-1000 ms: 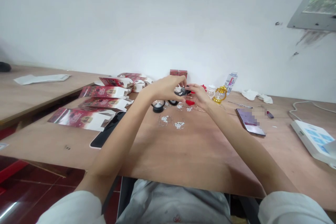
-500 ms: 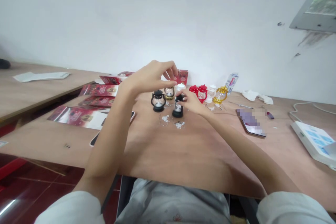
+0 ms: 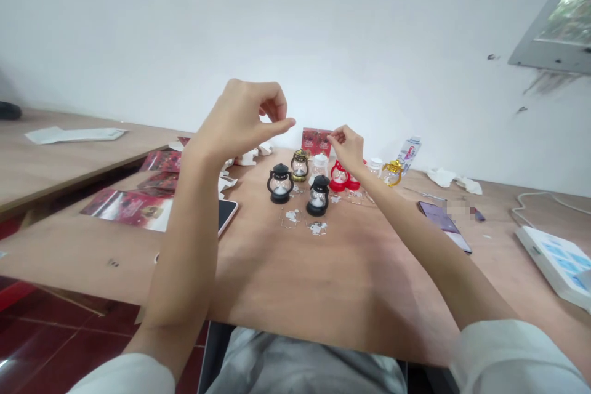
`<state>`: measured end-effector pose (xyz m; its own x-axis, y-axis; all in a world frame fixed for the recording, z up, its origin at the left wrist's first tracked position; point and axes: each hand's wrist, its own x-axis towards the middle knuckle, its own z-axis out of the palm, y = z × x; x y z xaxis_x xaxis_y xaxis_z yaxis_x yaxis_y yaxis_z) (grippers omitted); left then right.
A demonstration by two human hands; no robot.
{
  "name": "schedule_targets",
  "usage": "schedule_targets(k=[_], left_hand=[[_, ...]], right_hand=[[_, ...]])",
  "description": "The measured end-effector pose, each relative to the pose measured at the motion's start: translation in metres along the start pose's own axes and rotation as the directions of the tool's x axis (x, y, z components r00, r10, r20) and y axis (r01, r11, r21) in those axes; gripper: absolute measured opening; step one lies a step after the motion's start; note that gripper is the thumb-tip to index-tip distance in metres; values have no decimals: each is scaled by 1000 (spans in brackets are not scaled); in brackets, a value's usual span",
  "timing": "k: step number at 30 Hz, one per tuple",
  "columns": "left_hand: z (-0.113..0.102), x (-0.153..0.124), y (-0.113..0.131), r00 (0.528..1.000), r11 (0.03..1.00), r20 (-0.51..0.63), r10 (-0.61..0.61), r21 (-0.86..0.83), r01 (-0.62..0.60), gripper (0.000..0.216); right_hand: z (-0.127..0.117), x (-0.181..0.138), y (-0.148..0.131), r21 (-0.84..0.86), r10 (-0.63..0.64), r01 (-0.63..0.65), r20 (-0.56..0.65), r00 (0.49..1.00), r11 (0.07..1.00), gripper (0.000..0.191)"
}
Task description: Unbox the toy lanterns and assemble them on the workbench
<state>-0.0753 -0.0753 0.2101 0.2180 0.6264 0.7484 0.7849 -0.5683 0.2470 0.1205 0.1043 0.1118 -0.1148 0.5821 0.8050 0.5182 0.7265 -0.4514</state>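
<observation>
My left hand [image 3: 252, 112] is raised over the table, its thumb stretched out below curled fingers with a gap between. Nothing shows in its grasp. My right hand [image 3: 347, 146] has thumb and fingertips drawn together, overlapping the right edge of a red printed package [image 3: 310, 140] by the wall. Whether they touch it or hold something small, I cannot make out. In front stand two black mini lanterns, one on the left [image 3: 280, 184] and one on the right [image 3: 318, 196]. Bronze [image 3: 300, 165], white [image 3: 319, 165], red [image 3: 338, 177] and gold [image 3: 392, 173] lanterns stand behind, some partly hidden by my right hand and wrist.
Small white tags with thin wires [image 3: 316, 228] lie before the black lanterns. Red printed packages [image 3: 129, 206] and a phone [image 3: 227, 215] are left; another phone [image 3: 446, 226], crumpled tissue [image 3: 441, 176], a carton [image 3: 410, 152] and a white device [image 3: 556, 265] are right.
My right hand has let go of the right black lantern and risen up and away toward the wall. My left hand has moved up and left, uncovering the lanterns behind.
</observation>
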Motion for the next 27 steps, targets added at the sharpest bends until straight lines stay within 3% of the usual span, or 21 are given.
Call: schedule_targets(k=[3,7,10,14,21,24,27], left_hand=[[-4,-2,3,999,1000,-42,13,-6,-14,18],[-10,-5,6,999,998,-44,-15,-56,13,19],[-13,-7,5,997,997,-64,37,-58,-41,19],[-15,-7,2,991,994,-102,91,-47,-96,16],[-10,-6,9,990,993,-85,116,-15,-118,10],[-2,-6,18,988,988,-15,155,-21,-155,9],[12,-4,29,977,977,91,193,-110,-183,12]], right_hand=[[17,28,22,-250,72,-40,117,990,967,14],[38,50,43,-591,283,-65,285,916,804,35],[51,58,52,-613,333,-43,367,869,789,43],[62,61,59,-639,395,-13,459,796,769,75],[62,51,59,-771,348,79,374,860,632,64],[54,49,54,-745,293,82,358,887,662,70],[31,58,45,-662,262,-49,227,938,748,62]])
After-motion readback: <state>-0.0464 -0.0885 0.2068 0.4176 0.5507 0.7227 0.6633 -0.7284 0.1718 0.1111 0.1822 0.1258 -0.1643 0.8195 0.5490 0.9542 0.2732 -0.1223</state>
